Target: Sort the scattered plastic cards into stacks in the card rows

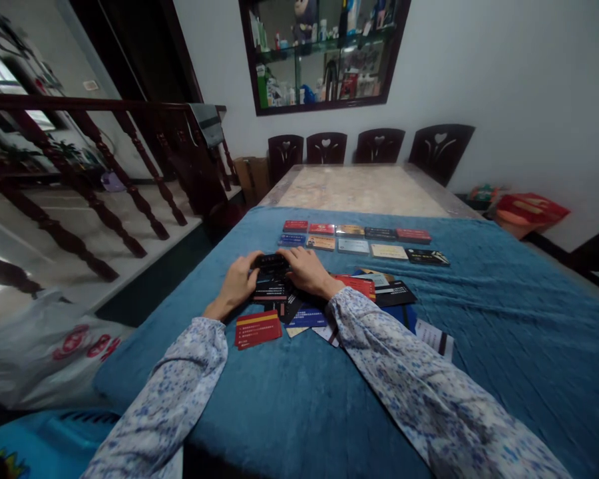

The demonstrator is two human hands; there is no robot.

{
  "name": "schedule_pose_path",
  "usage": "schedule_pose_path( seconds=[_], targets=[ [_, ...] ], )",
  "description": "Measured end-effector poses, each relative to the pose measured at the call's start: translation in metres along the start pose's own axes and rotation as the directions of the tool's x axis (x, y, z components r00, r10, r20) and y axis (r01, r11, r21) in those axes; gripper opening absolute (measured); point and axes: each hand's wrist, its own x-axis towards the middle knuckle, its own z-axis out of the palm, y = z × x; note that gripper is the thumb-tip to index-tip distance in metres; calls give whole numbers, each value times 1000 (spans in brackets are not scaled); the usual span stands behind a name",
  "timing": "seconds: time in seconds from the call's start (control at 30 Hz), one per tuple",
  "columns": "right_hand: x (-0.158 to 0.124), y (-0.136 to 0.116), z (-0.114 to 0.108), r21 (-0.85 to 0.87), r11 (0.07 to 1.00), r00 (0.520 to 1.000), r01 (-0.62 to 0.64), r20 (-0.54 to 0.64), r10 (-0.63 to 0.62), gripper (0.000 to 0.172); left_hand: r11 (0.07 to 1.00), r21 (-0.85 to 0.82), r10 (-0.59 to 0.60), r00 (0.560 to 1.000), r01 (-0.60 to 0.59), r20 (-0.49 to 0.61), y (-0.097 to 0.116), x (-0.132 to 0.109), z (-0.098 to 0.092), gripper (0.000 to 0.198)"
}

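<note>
My left hand (238,281) and my right hand (308,271) meet over a black card (271,261), each gripping one end of it just above the blue cloth (479,346). Under and around my hands lies a loose heap of cards (299,309), black, blue, red and white, overlapping. A red card (257,328) lies by itself near my left wrist. Beyond my hands, two neat rows of cards (359,241) are laid side by side on the cloth, red, blue, tan and black.
The cloth covers the near part of a marble-topped table (359,189). Dark wooden chairs (379,145) line its far end under a glass wall cabinet (322,53). A stair railing (94,159) runs on the left. A plastic bag (40,359) sits lower left.
</note>
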Motion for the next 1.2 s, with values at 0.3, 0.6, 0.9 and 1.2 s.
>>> schedule_pose_path(
  seconds=[0.3, 0.6, 0.9, 1.2],
  targets=[
    [1, -3, -14, -74, 997, 999, -33, -35, 31, 55, 995, 24, 95, 995, -94, -21, -4, 3, 3, 58],
    [7, 4, -24, -106, 993, 998, -46, -50, 41, 55, 987, 128, 97, 995, -96, -3, -1, 12, 4, 62],
    [3, 16, -46, -190, 982, 1000, 1, -18, -4, 51, 964, 205, 161, 985, -170, 61, 16, 28, -8, 53],
    [-14, 31, -76, -258, 966, 998, 8, 61, 8, 50, 931, 254, 229, 962, -261, 148, 51, 48, -10, 51]
  ],
)
